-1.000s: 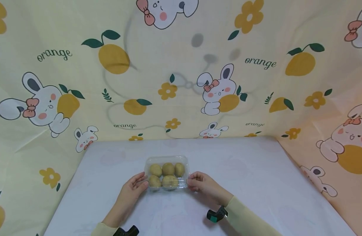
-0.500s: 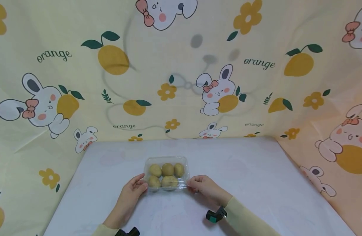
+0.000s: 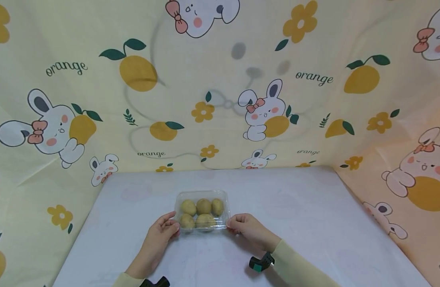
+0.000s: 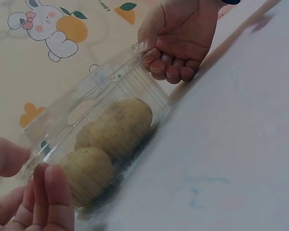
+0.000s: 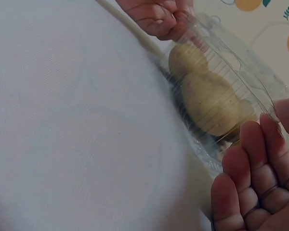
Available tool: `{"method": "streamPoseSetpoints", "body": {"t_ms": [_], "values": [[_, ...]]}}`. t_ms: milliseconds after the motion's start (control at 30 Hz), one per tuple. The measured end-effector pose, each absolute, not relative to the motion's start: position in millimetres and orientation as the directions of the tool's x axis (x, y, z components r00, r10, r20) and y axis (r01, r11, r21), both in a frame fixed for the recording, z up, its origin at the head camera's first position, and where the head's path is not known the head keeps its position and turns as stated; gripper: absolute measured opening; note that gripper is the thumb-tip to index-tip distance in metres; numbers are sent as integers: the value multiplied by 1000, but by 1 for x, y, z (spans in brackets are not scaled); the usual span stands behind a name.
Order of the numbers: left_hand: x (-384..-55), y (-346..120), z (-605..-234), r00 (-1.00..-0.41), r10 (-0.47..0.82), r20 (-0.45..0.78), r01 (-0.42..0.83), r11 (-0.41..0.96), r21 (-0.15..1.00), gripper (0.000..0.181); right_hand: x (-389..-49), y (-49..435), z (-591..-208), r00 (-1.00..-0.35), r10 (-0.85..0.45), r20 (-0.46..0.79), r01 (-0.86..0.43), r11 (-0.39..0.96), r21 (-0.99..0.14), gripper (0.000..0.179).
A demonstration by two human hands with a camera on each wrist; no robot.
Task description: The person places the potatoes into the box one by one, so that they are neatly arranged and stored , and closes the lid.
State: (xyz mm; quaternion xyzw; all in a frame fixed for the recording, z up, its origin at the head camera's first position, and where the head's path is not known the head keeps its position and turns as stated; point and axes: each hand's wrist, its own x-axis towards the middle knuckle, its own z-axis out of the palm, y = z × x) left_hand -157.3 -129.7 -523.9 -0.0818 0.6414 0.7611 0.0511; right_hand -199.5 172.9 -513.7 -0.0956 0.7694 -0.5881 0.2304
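A clear plastic clamshell box [image 3: 202, 193] rests on the white table, and its lid appears to be down. Inside it lie several yellow-brown potatoes [image 3: 203, 206] in two rows. At the box's left front corner, my left hand [image 3: 158, 235] pinches the rim between thumb and fingers. My right hand [image 3: 251, 230] pinches the rim at the right front corner, its other fingers curled beneath. Through the ribbed wall, potatoes [image 4: 123, 127] show in the left wrist view. The right wrist view also shows potatoes [image 5: 209, 101] behind the clear plastic.
A white cloth covers the table [image 3: 299, 215] around the box. Patterned fabric [image 3: 227, 131] with rabbits and oranges hangs behind and along both sides. A black wrist camera [image 3: 262, 262] sits at the right wrist.
The right fingertips have settled closer onto the box's corner, and the right hand has dropped slightly. The box and left hand have hardly moved.
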Motion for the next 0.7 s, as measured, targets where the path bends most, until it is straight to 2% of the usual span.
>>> {"method": "streamPoseSetpoints", "body": {"t_ms": [700], "values": [[-164, -132, -528, -980, -16, -197, -189, -212, 959, 52, -202, 167, -526, -877, -417, -238, 158, 217, -963, 29]]}}
